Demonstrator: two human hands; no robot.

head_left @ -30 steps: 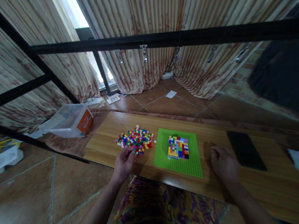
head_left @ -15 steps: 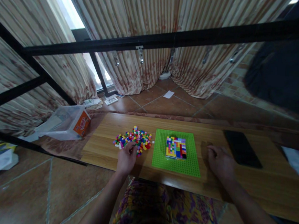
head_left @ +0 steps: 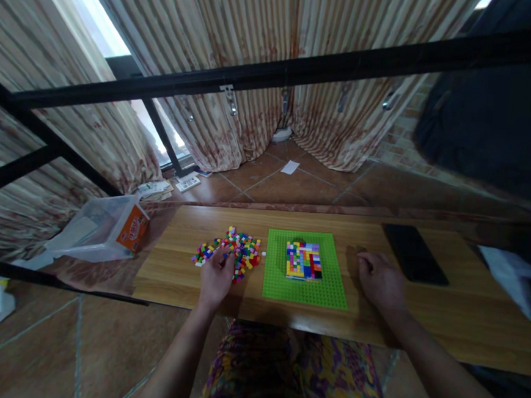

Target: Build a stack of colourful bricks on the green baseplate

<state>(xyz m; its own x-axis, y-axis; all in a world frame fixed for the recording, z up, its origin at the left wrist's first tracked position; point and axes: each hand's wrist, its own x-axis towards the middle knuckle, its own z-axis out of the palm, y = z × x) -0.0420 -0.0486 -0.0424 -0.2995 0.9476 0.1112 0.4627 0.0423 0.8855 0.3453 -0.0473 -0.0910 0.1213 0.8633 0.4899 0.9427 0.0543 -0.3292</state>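
My left hand (head_left: 216, 276) is over the near side of a pile of small coloured toy bricks (head_left: 246, 246). Its thumb and fingers are pinched together, and anything between them is too small to make out. A green baseplate (head_left: 337, 290) lies to the right of the pile, carrying a roughly square block of many-coloured bricks (head_left: 304, 261). Right of the baseplate, my right hand (head_left: 381, 282) rests on the table with its fingers curled in; nothing shows in it. One white brick (head_left: 263, 254) sits between pile and baseplate.
The narrow wooden table (head_left: 169, 259) also bears a dark flat tablet-like slab (head_left: 415, 254) beyond my right hand. A clear plastic box (head_left: 102, 229) with an orange label stands off the left end. Black metal bars (head_left: 266, 73) cross in front of striped curtains.
The head view has turned slightly, so the whole scene sits further left. My left hand stays at the brick pile with only slight finger movement. My right hand remains resting beside the baseplate.
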